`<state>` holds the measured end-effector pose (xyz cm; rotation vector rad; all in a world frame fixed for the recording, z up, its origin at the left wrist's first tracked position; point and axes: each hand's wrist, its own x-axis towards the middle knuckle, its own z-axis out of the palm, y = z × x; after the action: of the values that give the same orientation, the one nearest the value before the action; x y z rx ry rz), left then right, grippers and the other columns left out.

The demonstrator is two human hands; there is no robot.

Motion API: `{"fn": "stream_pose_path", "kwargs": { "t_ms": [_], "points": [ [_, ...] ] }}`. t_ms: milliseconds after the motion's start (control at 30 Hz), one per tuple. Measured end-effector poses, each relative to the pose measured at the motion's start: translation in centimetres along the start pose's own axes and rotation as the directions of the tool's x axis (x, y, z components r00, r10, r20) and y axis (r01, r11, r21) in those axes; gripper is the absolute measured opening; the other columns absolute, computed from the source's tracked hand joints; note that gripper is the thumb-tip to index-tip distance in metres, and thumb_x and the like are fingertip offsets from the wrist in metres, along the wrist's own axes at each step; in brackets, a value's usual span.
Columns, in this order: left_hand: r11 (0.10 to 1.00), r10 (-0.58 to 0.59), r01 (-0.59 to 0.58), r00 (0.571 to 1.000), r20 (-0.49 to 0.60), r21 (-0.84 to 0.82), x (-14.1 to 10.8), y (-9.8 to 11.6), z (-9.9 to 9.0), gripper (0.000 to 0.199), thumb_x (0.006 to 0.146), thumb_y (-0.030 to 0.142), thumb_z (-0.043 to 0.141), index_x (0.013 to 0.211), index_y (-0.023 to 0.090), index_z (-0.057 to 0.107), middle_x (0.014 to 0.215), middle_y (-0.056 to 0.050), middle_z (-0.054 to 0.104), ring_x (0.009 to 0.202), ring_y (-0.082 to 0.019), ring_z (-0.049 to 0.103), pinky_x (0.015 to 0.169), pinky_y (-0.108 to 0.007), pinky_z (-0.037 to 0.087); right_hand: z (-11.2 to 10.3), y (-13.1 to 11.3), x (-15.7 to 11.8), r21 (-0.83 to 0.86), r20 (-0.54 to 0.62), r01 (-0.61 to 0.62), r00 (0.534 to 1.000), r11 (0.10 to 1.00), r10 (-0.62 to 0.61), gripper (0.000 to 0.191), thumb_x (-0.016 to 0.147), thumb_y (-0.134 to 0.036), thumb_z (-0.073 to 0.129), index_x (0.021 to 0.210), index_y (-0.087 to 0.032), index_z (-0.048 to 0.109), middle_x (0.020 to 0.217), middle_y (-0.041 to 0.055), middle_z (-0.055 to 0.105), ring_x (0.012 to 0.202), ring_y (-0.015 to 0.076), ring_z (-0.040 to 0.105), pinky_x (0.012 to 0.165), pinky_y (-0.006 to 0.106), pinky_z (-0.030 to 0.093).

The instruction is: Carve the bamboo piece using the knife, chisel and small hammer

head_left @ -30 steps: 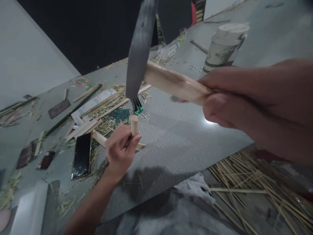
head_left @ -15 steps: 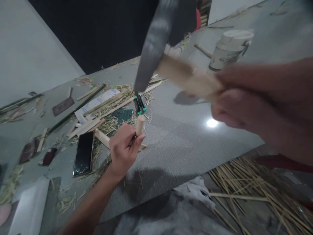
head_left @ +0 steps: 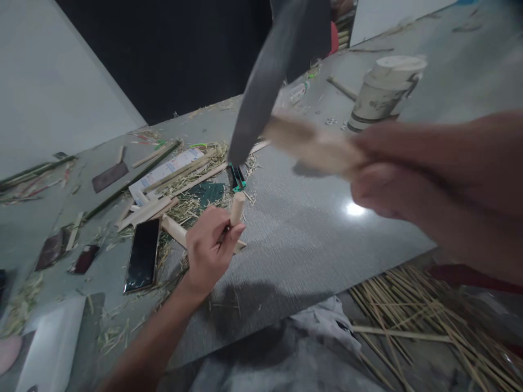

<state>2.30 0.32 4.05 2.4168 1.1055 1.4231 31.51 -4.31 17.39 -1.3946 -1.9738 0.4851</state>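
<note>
My left hand [head_left: 208, 245] is closed round a pale wooden stick [head_left: 237, 208], whose rounded end stands up between thumb and fingers. On the right, my right hand [head_left: 400, 174] grips the light wooden handle of a tool with a long grey metal head [head_left: 261, 81]. That head is blurred and set across the handle, so its exact kind is unclear. It is raised above the table, beyond the stick and apart from it. Just behind the stick lies a green-and-black cutter [head_left: 237, 178]. Another pale wooden piece [head_left: 175, 231] lies beside my left hand.
A phone [head_left: 142, 255], wood strips [head_left: 151, 211], shavings and dark sanding pieces [head_left: 110, 177] cover the table's left side. A lidded white cup [head_left: 378, 90] stands at the back right. Thin bamboo sticks [head_left: 400, 310] lie below the table edge. A dark panel [head_left: 175, 54] rises behind.
The view has shifted slightly, with table things a little lower and to the right. The grey-headed tool sits slightly lower in view. Both hands keep their hold.
</note>
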Motion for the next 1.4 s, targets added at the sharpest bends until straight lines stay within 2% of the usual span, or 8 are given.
{"fn": "stream_pose_path", "kwargs": {
  "t_ms": [100,200,567,700,867,1000,1133,1400],
  "points": [
    [1.0,-0.008,0.008,1.0,-0.011,0.005,0.0,0.1,0.0,0.024,0.099,0.022,0.07,0.077,0.021,0.063,0.071,0.002,0.06,0.067,-0.014,0.054,0.065,-0.03,0.041,0.1,0.3,0.1,-0.28,0.152,0.27,0.96,0.921,-0.235,0.032,0.113,-0.045,0.044,0.088,-0.032,0.06,0.042,-0.0075,0.039,0.033,0.0089,0.033,0.036,0.033,0.017],
    [1.0,-0.017,0.017,1.0,-0.001,0.006,0.1,0.2,-0.1,0.024,0.099,0.021,0.07,0.077,0.021,0.063,0.072,0.001,0.061,0.068,-0.015,0.056,0.066,-0.031,0.042,0.2,0.3,0.3,-0.283,0.052,0.214,0.977,0.935,-0.208,0.036,0.114,-0.047,0.04,0.085,-0.03,0.054,0.044,-0.0074,0.04,0.033,0.0083,0.037,0.037,0.032,0.021],
    [1.0,-0.02,0.02,0.999,-0.028,0.012,-0.3,-0.4,-0.2,0.021,0.097,0.021,0.072,0.078,0.02,0.064,0.073,0.001,0.064,0.069,-0.014,0.057,0.068,-0.029,0.044,0.6,0.4,0.6,-0.254,0.146,0.289,0.955,0.923,-0.259,0.037,0.114,-0.048,0.042,0.084,-0.03,0.053,0.045,-0.0068,0.042,0.034,0.0108,0.037,0.038,0.033,0.022],
    [0.987,-0.161,0.162,0.986,-0.031,0.01,-0.5,-0.6,0.0,0.023,0.099,0.023,0.069,0.076,0.02,0.067,0.069,0.002,0.065,0.061,-0.011,0.059,0.06,-0.026,0.044,1.2,0.7,1.0,-0.116,0.05,0.139,0.99,0.983,-0.134,0.04,0.113,-0.046,0.045,0.078,-0.028,0.055,0.05,-0.0057,0.049,0.036,0.0097,0.041,0.039,0.031,0.025],
    [0.897,-0.431,0.385,0.871,-0.234,-0.219,0.3,-0.6,0.0,0.031,0.104,0.038,0.066,0.079,0.02,0.07,0.067,0.001,0.066,0.059,-0.011,0.062,0.054,-0.023,0.047,5.3,2.1,2.1,0.215,0.118,-0.101,0.99,0.971,0.077,0.031,0.106,-0.052,0.055,0.099,-0.025,0.069,0.06,-0.0053,0.048,0.048,0.0112,0.044,0.043,0.029,0.026],
    [0.832,-0.495,0.296,0.776,-0.39,-0.468,1.2,-0.2,-0.6,0.036,0.102,0.049,0.069,0.079,0.022,0.067,0.071,0.001,0.06,0.057,-0.011,0.058,0.052,-0.024,0.048,10.3,2.6,3.1,0.3,0.298,-0.294,0.933,0.907,0.204,0.032,0.091,-0.05,0.076,0.091,-0.023,0.06,0.07,-0.0051,0.051,0.06,0.0117,0.046,0.051,0.028,0.032],
    [0.848,-0.466,0.238,0.758,-0.455,-0.473,1.2,0.1,-1.0,0.038,0.104,0.049,0.067,0.08,0.02,0.066,0.074,0.002,0.059,0.057,-0.009,0.058,0.05,-0.022,0.046,14.7,2.7,3.2,0.412,0.46,-0.373,0.872,0.831,0.164,0.041,0.078,-0.047,0.088,0.096,-0.024,0.059,0.067,-0.0082,0.048,0.059,0.0118,0.043,0.051,0.027,0.03],
    [0.827,-0.524,0.325,0.743,-0.417,-0.459,0.3,-0.4,-0.3,0.039,0.105,0.053,0.064,0.081,0.022,0.066,0.067,0.003,0.057,0.057,-0.011,0.058,0.054,-0.026,0.046,19.5,3.3,3.2,0.451,0.528,-0.336,0.847,0.827,0.056,0.028,0.075,-0.026,0.084,0.098,-0.024,0.067,0.072,-0.0061,0.057,0.061,0.0124,0.047,0.052,0.028,0.033]
  ]
}}
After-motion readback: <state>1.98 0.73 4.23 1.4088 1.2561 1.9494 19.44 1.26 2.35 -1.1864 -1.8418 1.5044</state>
